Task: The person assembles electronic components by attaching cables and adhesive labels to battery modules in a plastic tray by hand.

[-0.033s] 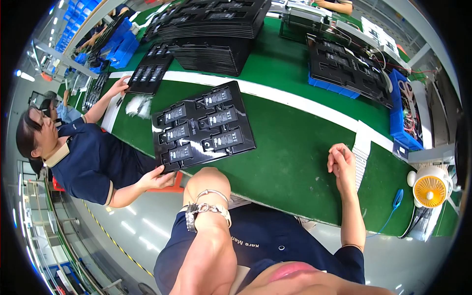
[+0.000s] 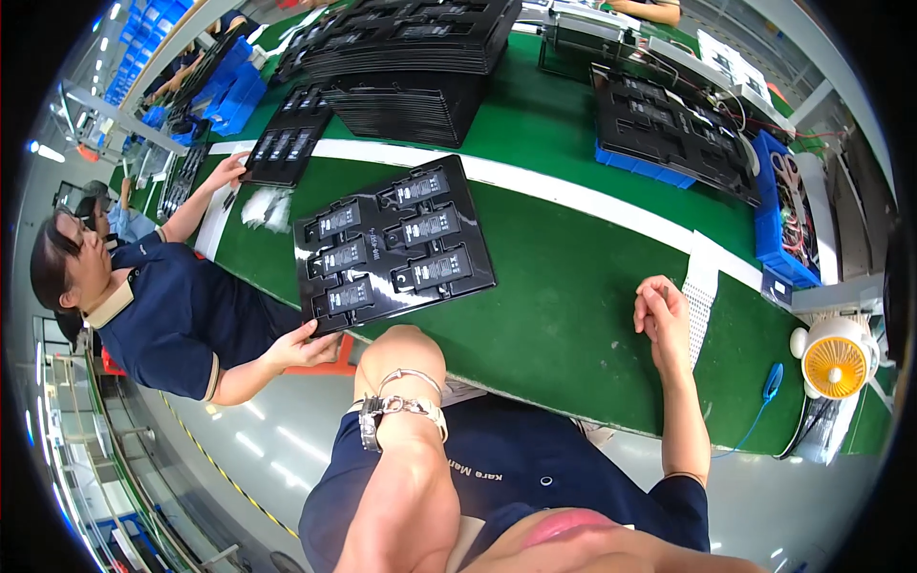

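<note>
A black plastic tray point(image 2: 382, 296) with several flat labelled battery packs point(image 2: 430, 227) in its recesses lies on the green bench top, left of the middle. A co-worker's hand point(image 2: 308, 349) grips its near left corner. My left hand point(image 2: 403, 351) is bent at the wrist close to that tray's near edge, a watch and bracelets behind it; its fingers are hidden from sight. Over the green surface at the right, my right hand point(image 2: 662, 313) has its fingers curled in, with nothing visible in them, beside a white dotted strip point(image 2: 699, 294).
Tall stacks of black trays point(image 2: 406, 110) stand at the back. More loaded trays point(image 2: 659, 124) rest on a blue bin at the far right, near a blue box of tools point(image 2: 785, 215). A small fan point(image 2: 836, 363) sits at the right edge. A co-worker point(image 2: 181, 306) is at the left.
</note>
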`<action>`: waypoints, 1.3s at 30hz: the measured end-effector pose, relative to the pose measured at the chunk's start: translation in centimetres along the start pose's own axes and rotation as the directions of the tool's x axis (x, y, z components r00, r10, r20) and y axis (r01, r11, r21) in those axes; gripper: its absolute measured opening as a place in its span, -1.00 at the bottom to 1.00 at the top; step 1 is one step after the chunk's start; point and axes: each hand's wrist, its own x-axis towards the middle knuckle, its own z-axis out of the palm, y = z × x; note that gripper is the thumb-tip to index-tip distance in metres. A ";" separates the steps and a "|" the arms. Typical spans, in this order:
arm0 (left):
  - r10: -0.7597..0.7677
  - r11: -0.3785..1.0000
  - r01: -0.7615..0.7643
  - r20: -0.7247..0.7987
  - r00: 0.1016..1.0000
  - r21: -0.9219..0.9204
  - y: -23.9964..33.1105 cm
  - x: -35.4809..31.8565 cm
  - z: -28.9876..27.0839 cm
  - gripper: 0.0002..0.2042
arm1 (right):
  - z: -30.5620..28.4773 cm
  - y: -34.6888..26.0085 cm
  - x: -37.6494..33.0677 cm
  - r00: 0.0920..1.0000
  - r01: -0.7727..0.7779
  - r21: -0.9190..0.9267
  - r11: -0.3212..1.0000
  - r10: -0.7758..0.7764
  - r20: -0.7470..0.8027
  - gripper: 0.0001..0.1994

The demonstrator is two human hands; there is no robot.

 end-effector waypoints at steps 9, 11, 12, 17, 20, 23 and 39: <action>-0.270 0.947 0.306 0.279 0.922 -0.096 2.0 0.7 -2.7 -0.61 | 0.3 0.0 -0.1 0.999 0.052 0.052 0.997 -0.053 0.013 -0.87; -0.335 0.920 0.360 0.162 0.928 -0.157 1.7 -3.2 -3.9 -0.83 | -0.7 0.1 -0.9 0.999 0.044 0.039 0.998 -0.043 -0.030 -0.88; -0.644 0.760 0.526 0.551 0.530 0.382 4.4 -2.3 -6.5 -0.78 | -0.9 -0.4 -1.1 0.999 0.034 0.045 0.998 -0.033 -0.034 -0.88; -0.778 0.390 0.244 0.459 -0.429 0.888 2.1 -6.0 -14.1 -0.46 | 0.5 -0.6 -1.3 0.994 0.105 0.059 0.993 -0.107 0.022 -0.86; -0.775 0.291 -0.024 0.220 -0.593 0.956 4.1 -7.0 -18.0 -0.46 | 0.7 -0.9 -1.7 0.997 0.071 0.050 0.996 -0.073 0.026 -0.89; -0.769 0.225 -0.072 0.132 -0.625 0.972 5.6 -6.8 -19.2 -0.48 | 0.7 -1.1 -1.7 0.997 0.077 0.021 0.997 -0.077 0.005 -0.89; -0.594 0.286 0.373 0.469 -0.654 0.883 7.7 -9.1 -9.8 -0.59 | -7.8 -1.7 -2.9 0.832 0.271 -0.304 0.913 -0.381 -0.403 -0.89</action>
